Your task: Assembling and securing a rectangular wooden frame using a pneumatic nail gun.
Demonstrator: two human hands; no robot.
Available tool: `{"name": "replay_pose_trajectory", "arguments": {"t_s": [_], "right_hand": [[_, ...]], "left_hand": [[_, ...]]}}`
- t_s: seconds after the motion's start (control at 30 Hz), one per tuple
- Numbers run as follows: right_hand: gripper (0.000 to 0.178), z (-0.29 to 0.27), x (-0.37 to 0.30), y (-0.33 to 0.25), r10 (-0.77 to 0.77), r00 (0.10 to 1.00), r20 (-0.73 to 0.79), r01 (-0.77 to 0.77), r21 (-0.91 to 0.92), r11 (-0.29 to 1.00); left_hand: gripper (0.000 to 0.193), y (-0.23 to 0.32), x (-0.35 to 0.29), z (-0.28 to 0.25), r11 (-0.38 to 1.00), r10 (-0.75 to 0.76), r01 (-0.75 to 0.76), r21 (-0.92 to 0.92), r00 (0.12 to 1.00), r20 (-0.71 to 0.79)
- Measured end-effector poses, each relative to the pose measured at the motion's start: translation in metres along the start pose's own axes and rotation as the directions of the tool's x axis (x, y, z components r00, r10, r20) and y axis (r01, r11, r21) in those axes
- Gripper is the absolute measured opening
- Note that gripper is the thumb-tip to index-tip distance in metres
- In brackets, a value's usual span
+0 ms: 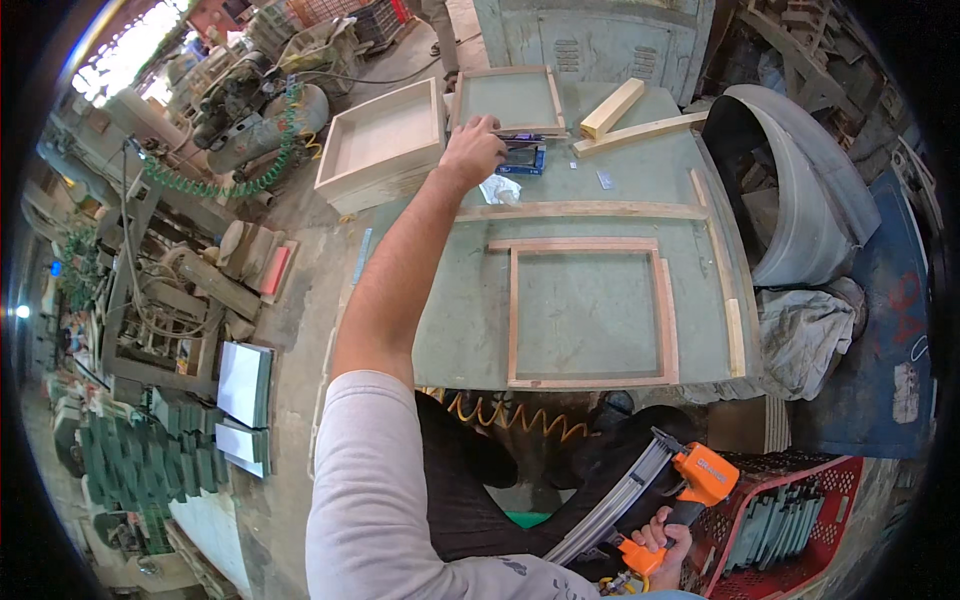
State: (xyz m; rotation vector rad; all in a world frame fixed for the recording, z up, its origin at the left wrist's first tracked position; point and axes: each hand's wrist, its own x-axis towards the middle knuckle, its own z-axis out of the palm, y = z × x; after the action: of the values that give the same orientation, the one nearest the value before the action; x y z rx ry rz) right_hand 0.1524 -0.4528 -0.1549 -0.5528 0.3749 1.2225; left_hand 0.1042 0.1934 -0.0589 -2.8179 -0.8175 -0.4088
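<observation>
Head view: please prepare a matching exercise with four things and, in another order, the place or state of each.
1. Orange pistol-shaped nail gun
2. Red perforated plastic crate
3. Yellow spiral hose
4. Pale rectangular wooden box

A. Contains thin greenish strips
B. Near the flat grey-green tabletop's far left corner
C. Held in the right grip
D. In loops just below the tabletop's near edge

Pairs: 1-C; 2-A; 3-D; 4-B

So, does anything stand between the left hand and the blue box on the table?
Nothing visible: the left hand is close beside the blue box. The white wrap lies on the near side, not between.
</observation>
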Motion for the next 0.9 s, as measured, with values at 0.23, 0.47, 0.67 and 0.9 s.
{"name": "replay_pose_trajectory", "arguments": {"t_s": [0.23,0.47,0.67,0.9], "right_hand": [[0.023,0.003,0.001,0.001,-0.008,0.999,-0.045,0.008,0.005,1.0],[0.021,0.005,0.001,0.004,-0.027,0.999,-0.04,0.025,-0.04,0.999],[0.018,0.014,-0.001,0.005,-0.022,0.993,-0.119,0.021,-0.014,1.0],[0.019,0.008,0.0,0.003,-0.026,0.997,-0.076,0.024,-0.032,0.999]], "left_hand": [[0.016,-0.004,0.0,-0.01,0.997,-0.08,0.08,0.008,0.985,0.152],[0.017,-0.001,0.006,-0.008,0.997,-0.027,0.01,0.08,0.977,0.213],[0.017,-0.011,0.003,0.003,1.0,0.001,-0.003,0.031,0.997,0.075],[0.019,-0.007,0.002,-0.005,1.0,-0.025,0.025,-0.001,0.992,0.124]]}}
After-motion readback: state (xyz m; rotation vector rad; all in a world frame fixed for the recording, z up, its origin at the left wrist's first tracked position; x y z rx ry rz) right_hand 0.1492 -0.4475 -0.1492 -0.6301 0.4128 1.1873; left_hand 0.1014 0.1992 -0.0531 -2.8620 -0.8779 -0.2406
